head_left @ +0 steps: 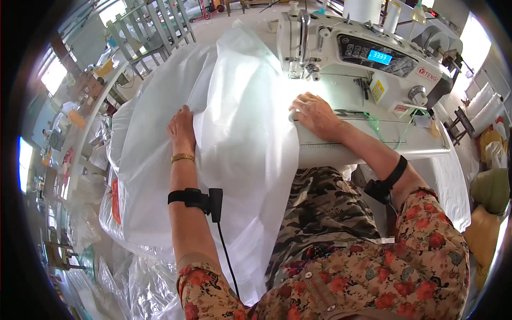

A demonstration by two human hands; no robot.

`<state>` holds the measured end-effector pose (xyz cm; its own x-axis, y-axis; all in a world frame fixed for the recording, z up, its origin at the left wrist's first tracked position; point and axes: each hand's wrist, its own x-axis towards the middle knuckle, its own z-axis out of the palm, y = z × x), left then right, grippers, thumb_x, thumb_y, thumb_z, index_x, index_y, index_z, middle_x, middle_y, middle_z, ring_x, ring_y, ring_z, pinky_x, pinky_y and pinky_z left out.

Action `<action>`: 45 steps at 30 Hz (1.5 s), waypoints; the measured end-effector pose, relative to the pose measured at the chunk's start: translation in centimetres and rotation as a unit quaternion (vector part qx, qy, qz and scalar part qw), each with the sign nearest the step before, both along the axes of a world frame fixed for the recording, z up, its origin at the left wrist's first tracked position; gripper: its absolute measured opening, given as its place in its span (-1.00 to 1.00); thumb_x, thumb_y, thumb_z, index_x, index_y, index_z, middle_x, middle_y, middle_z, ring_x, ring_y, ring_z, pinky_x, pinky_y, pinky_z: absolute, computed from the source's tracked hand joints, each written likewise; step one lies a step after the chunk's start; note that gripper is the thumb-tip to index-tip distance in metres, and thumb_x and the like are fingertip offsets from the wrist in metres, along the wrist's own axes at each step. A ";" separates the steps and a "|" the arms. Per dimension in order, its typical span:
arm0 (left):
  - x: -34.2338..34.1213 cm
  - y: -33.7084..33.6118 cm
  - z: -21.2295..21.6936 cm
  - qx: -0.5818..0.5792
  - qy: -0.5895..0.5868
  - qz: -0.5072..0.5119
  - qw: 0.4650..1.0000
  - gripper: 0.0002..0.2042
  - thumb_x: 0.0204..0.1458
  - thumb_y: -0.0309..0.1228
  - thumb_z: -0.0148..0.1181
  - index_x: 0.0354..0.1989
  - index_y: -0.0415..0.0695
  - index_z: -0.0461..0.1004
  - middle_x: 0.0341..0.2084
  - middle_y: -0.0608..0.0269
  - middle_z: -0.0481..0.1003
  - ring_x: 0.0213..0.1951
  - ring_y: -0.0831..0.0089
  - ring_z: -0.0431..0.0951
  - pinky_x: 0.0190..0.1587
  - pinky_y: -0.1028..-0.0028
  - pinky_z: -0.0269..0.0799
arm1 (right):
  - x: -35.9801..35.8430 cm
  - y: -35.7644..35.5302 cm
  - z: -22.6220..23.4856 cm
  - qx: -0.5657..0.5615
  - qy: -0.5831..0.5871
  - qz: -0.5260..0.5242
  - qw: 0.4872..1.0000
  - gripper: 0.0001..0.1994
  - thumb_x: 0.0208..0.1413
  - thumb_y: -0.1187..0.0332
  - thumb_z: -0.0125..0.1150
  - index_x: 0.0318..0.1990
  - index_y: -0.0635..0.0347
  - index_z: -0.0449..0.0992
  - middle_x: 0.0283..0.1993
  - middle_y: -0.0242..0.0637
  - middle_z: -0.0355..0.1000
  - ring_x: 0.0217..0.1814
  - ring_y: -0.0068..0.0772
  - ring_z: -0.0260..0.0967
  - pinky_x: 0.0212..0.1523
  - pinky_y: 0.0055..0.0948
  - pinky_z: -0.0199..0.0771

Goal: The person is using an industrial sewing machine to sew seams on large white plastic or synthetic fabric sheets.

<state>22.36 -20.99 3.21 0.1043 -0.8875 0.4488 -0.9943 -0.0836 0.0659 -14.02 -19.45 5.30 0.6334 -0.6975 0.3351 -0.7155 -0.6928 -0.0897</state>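
Observation:
A large translucent white sheet (242,133) drapes from the sewing machine (325,45) down across my lap and off to the left. My left hand (183,129), fingers curled, grips a fold of it well to the left of the machine. Just in front of the needle area, my right hand (316,114) pinches the sheet's right edge between thumb and bent fingers on the machine bed. Bright light washes out the sheet there, so the needle and the exact stitching spot are hard to make out.
Green thread (373,125) lies loose on the bed at the right. Thread cones (392,17) stand behind the machine. A grey metal rack (149,32) is at the far left, and crumpled clear plastic (154,280) lies at the lower left. Rolls and sacks (488,189) line the right side.

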 end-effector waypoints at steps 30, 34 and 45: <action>-9.3 28.3 5.6 -0.031 0.258 -0.214 0.942 -0.82 0.14 -0.43 0.10 -0.18 -0.29 0.48 -0.23 0.03 0.55 -0.28 0.31 0.56 -0.20 0.27 0.46 | 4.4 13.2 -2.9 -0.050 -0.131 0.115 0.983 -0.53 0.01 0.25 0.23 0.08 0.20 0.34 0.01 -0.18 0.36 0.15 -0.18 0.27 0.22 -0.13 0.18; -20.4 29.4 3.1 0.302 0.172 -0.276 0.896 -0.65 0.15 -0.50 0.00 0.13 -0.17 0.34 0.01 0.03 0.46 -0.01 0.06 0.49 0.01 0.22 0.39 | 7.7 11.1 -3.5 -0.039 -0.144 0.099 0.984 -0.57 0.04 0.30 0.17 0.09 0.19 0.35 0.01 -0.13 0.38 0.07 -0.09 0.31 0.18 -0.15 0.22; -6.5 22.2 -2.6 0.080 -0.076 -0.031 0.993 -0.46 0.03 -0.36 0.20 0.23 -0.08 0.25 0.21 0.22 0.21 0.25 0.32 0.17 0.21 0.06 0.08 | 4.5 18.5 -7.5 0.199 0.014 0.273 0.941 -0.63 0.03 0.52 -0.01 0.05 0.25 0.34 -0.32 -0.13 0.48 -0.23 0.01 0.49 -0.21 -0.04 0.45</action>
<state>15.87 1.18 0.56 -0.0109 -0.9516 0.3073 -0.9953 -0.0194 -0.0954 -9.52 -0.91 -2.18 0.9388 -0.3315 0.0932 -0.2680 -0.8733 -0.4068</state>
